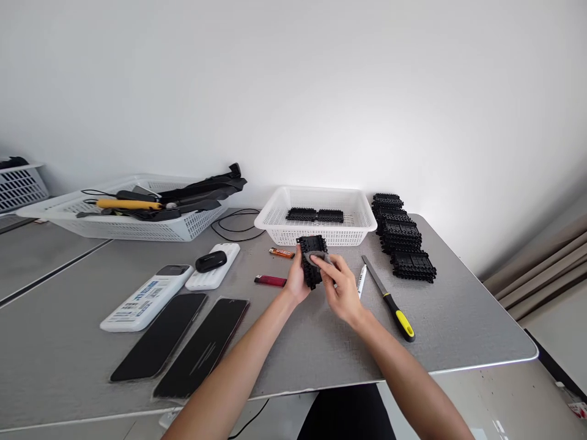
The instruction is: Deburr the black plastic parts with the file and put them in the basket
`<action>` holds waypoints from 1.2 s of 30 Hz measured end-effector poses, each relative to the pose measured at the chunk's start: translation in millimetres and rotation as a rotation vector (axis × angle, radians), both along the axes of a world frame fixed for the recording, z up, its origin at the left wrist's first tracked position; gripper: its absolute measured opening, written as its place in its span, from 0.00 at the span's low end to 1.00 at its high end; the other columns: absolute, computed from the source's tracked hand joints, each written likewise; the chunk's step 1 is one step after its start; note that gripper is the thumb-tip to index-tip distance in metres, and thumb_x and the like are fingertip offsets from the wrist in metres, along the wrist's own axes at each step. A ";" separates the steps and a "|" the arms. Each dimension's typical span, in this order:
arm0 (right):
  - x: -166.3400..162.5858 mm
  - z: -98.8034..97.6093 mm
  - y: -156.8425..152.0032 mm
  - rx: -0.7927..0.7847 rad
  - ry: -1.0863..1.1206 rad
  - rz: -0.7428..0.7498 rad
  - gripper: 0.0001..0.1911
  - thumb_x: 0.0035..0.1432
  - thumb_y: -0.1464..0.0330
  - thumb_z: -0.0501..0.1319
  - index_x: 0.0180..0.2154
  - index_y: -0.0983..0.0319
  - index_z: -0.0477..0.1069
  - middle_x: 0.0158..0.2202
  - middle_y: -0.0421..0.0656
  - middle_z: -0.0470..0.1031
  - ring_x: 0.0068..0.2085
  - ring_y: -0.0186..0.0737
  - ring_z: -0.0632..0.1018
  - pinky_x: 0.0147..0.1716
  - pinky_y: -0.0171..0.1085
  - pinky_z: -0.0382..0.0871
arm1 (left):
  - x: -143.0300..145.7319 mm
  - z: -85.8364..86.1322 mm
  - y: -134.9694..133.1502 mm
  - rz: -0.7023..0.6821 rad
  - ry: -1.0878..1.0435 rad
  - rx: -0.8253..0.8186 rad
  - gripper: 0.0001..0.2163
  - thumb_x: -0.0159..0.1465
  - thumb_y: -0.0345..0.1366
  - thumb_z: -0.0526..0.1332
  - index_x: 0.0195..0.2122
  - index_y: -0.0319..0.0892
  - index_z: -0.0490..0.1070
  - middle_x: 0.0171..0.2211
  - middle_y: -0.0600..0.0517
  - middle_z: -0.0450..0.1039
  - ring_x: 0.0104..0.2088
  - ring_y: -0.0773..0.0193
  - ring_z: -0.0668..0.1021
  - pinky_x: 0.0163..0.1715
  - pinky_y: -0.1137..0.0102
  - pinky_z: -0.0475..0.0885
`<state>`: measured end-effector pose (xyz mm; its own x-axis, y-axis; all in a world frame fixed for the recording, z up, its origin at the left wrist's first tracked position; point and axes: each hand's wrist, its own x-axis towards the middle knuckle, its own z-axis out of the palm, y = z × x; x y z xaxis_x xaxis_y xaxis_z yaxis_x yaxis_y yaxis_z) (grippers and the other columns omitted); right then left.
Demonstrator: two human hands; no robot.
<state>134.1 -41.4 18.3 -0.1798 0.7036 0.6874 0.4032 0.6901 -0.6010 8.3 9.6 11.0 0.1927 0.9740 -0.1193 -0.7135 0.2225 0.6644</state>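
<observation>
My left hand (299,278) grips a black ridged plastic part (312,243) by its left side, holding it up over the table in front of a white basket. In my right hand (340,286) is a small grey cloth (316,256), pressed by the fingers against the face of that part. Two similar black parts (330,215) lie inside the white basket (316,234). More of them stand in stacks (400,232) to the right of the basket. A file (398,315) with a black and yellow handle and a white marker (362,281) lie right of my right hand.
Lighters, one red (270,280) and one orange (281,252), lie left of my hands. Further left are two phones (158,337), white power banks (147,299) and a black oval case (211,261). A larger basket (137,229) holds straps and tools. A black cable (224,235) curls between baskets.
</observation>
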 end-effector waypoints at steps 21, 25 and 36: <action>16.6 -4.8 19.2 -0.092 0.230 -0.314 0.17 0.66 0.62 0.54 0.46 0.60 0.78 0.42 0.49 0.76 0.42 0.42 0.77 0.43 0.43 0.73 | -3.3 -2.4 1.4 0.257 0.417 0.185 0.20 0.46 0.40 0.76 0.38 0.40 0.78 0.37 0.46 0.80 0.39 0.51 0.81 0.42 0.60 0.76; 17.6 -11.8 19.7 -0.029 0.018 -0.353 0.18 0.68 0.64 0.51 0.51 0.57 0.77 0.47 0.50 0.73 0.46 0.44 0.76 0.45 0.44 0.74 | 0.0 -3.5 -0.4 0.266 0.423 0.214 0.20 0.46 0.38 0.75 0.41 0.41 0.77 0.39 0.46 0.80 0.42 0.52 0.81 0.46 0.60 0.75; 18.1 -6.2 15.0 -0.098 -0.434 -0.435 0.24 0.66 0.75 0.47 0.58 0.60 0.70 0.48 0.52 0.72 0.39 0.43 0.77 0.37 0.40 0.73 | -0.6 -3.3 1.9 0.303 0.483 0.275 0.18 0.48 0.36 0.74 0.40 0.41 0.77 0.41 0.46 0.79 0.45 0.53 0.79 0.48 0.61 0.73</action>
<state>152.1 -26.4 12.2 -0.1112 0.8317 0.5440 0.8568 0.3576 -0.3715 7.7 11.5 7.7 -0.1097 0.9843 0.1384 -0.3231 -0.1670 0.9315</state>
